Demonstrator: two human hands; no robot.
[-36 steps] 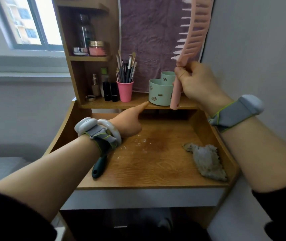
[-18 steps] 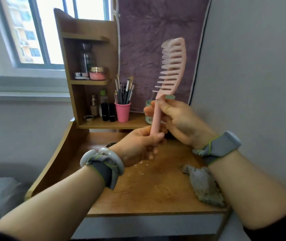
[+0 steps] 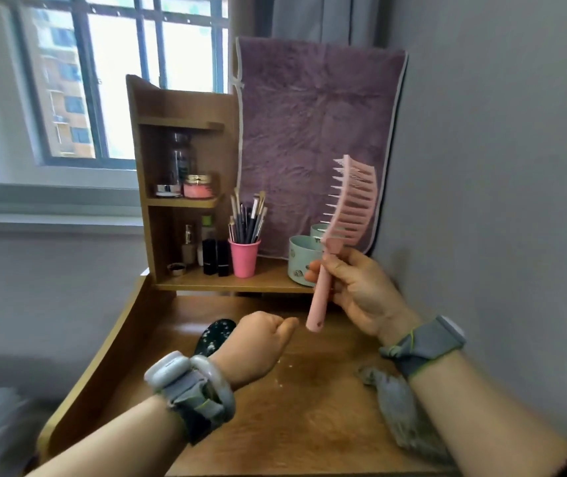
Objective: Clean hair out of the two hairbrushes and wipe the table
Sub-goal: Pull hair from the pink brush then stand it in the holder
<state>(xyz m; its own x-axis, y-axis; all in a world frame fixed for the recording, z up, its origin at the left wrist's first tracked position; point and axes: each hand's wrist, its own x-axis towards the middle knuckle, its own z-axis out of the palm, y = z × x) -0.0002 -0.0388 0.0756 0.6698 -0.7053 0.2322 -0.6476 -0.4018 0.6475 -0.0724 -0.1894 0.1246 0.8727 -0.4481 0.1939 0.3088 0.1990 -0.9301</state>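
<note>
Hands first: right hand (image 3: 361, 290) closed around the handle of the pink hairbrush (image 3: 344, 228), holding it upright above the back of the counter (image 3: 309, 425), teeth pointing left, head in front of the purple towel (image 3: 316, 132). Left hand (image 3: 258, 342) curled into a loose fist just below and left of the handle's end, apart from it; cannot tell whether anything is pinched inside. Second brush, dark hairbrush (image 3: 215, 335), lies on the counter behind the left wrist, mostly hidden, pale flecks on its head. Grey rag (image 3: 402, 407) sits crumpled on the counter's right side, partly under the right forearm. White crumbs scattered on the wood between hands and rag. Further out: green cups (image 3: 304, 259), pink cup of makeup brushes (image 3: 244, 256), shelf unit (image 3: 179, 187) with bottles. Judgement: step in hand is stripping hair from the pink brush. Best done by steadying the handle, drawing strands from tooth base outward along the rows, and dropping them in one spot so the later wipe catches everything.
</note>
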